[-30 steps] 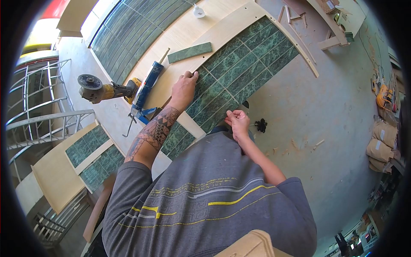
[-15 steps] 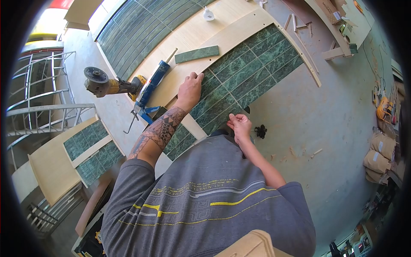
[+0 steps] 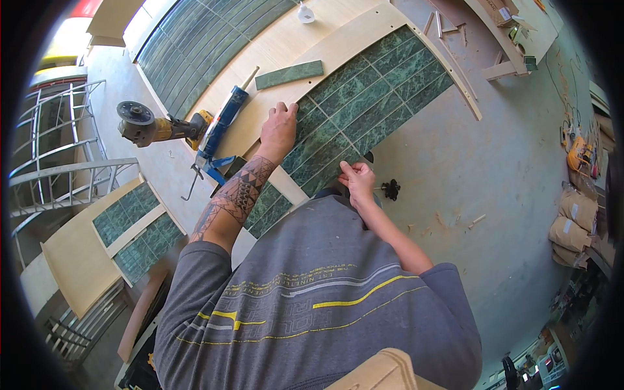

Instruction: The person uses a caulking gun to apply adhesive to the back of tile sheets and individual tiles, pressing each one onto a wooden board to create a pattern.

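Observation:
My left hand (image 3: 279, 132) rests at the border between the pale wood frame and the green marbled tiles (image 3: 351, 91). Its fingers are bent down, and their tips and anything under them are hidden. At the near edge of the tiles, my right hand (image 3: 357, 181) has thumb and fingers pinched together; whatever may be between them is too small to make out. Left of my left hand lies a blue caulking gun (image 3: 223, 119), nozzle pointing away. A loose green tile strip (image 3: 289, 75) sits on the wood (image 3: 338, 60) beyond that hand.
An angle grinder (image 3: 156, 128) lies left of the caulking gun. A small white bottle (image 3: 305, 13) stands farther back. Another tiled panel (image 3: 133, 224) is at left. A black knob (image 3: 390, 189) shows right of my right hand, above the floor with wood scraps (image 3: 478, 221).
The whole view has shifted slightly, so the panel and tools appear a little farther left and up. Both hands keep nearly the same places on the tiled panel.

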Action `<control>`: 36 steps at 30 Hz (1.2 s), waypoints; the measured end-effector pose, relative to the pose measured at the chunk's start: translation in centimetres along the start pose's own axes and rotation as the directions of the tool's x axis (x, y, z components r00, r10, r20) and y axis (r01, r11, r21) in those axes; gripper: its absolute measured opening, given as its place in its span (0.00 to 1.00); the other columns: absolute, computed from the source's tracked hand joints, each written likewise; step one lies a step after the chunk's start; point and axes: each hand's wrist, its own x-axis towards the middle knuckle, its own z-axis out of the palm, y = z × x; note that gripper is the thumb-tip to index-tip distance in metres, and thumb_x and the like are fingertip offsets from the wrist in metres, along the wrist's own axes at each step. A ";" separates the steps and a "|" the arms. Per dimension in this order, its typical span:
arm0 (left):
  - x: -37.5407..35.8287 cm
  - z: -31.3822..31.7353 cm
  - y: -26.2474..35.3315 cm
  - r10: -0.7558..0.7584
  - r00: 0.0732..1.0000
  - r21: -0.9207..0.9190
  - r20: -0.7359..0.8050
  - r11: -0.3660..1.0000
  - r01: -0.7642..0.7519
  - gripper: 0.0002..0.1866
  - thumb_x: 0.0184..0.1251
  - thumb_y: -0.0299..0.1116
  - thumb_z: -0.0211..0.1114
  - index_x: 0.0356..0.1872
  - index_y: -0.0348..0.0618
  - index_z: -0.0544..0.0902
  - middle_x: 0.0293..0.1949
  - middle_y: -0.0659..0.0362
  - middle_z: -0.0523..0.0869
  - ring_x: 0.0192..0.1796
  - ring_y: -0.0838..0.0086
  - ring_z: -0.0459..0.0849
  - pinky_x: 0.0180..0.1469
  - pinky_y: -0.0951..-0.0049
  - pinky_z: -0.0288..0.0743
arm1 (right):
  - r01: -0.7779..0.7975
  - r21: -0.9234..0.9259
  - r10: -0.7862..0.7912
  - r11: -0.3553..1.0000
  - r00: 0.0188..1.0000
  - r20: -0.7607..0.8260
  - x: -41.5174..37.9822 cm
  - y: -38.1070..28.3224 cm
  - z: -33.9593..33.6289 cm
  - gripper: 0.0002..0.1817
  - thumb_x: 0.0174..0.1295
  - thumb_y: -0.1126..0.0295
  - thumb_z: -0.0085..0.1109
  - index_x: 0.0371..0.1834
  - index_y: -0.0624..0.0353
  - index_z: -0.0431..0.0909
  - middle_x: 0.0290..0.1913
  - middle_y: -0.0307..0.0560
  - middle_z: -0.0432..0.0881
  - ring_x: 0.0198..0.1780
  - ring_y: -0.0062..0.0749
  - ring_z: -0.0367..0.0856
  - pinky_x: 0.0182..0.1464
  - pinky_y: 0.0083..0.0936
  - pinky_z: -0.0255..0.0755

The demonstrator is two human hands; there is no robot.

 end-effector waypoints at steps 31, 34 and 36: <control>-12.1 4.9 1.9 0.031 0.997 -0.124 -0.067 0.992 -0.039 0.55 0.60 0.65 0.74 0.85 0.58 0.60 0.85 0.39 0.54 0.85 0.31 0.48 0.80 0.27 0.48 | 0.021 -0.114 -0.019 0.993 1.000 0.017 -0.3 1.9 1.4 0.29 0.65 0.65 0.78 0.61 0.62 0.70 0.48 0.45 0.83 0.44 0.31 0.85 0.41 0.34 0.86; -12.1 4.9 1.6 0.009 0.998 -0.115 -0.061 0.993 -0.016 0.56 0.58 0.68 0.74 0.86 0.60 0.60 0.85 0.40 0.54 0.84 0.31 0.49 0.79 0.26 0.49 | -0.001 -0.102 0.005 0.995 0.999 0.034 -1.0 1.1 1.8 0.26 0.67 0.67 0.76 0.61 0.62 0.70 0.49 0.46 0.83 0.46 0.31 0.85 0.43 0.36 0.86; -11.9 4.6 1.6 0.007 0.999 -0.128 -0.045 0.992 -0.013 0.57 0.57 0.69 0.74 0.86 0.60 0.60 0.85 0.40 0.54 0.84 0.31 0.50 0.79 0.27 0.51 | -0.015 -0.117 0.020 0.993 0.999 0.040 -1.1 0.9 1.9 0.25 0.69 0.68 0.75 0.60 0.61 0.70 0.50 0.47 0.83 0.47 0.32 0.85 0.45 0.38 0.86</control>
